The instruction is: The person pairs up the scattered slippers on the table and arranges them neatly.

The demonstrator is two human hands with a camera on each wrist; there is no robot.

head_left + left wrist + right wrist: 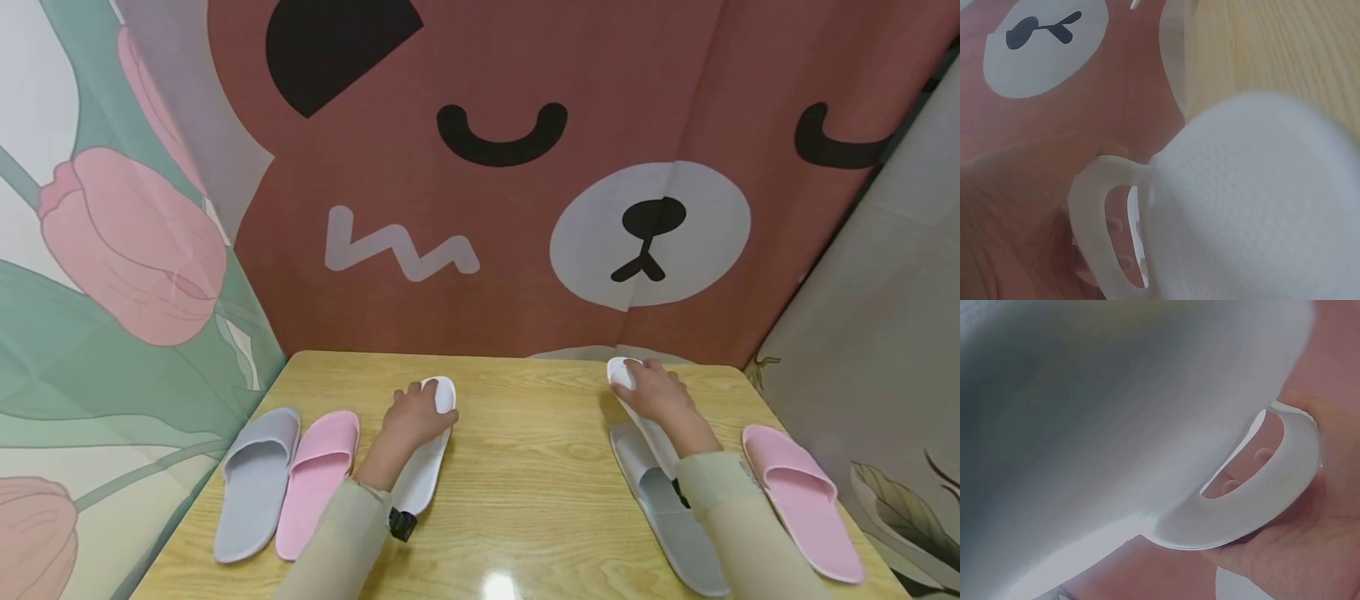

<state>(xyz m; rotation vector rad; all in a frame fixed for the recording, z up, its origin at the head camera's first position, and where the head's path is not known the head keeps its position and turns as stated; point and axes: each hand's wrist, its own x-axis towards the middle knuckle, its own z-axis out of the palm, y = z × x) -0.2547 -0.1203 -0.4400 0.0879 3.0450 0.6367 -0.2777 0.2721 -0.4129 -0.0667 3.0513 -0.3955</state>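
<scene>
My left hand (416, 417) grips a white slipper (423, 475) by its strap, left of the table's middle. In the left wrist view the strap (1088, 206) arches against the palm, and fingertips show through its opening. On the right side, my right hand (660, 396) holds another white slipper (652, 437) by the strap end, tilted above a grey slipper (686, 542). That white slipper (1116, 425) fills much of the right wrist view, with fingertips visible through the strap gap. My right forearm hides part of both slippers there.
At the table's left stand a grey slipper (251, 508) and a pink slipper (307, 508) side by side. Another pink slipper (813, 517) lies near the right edge. A bear-print curtain (510, 300) hangs along the far edge of the wooden table (525, 467).
</scene>
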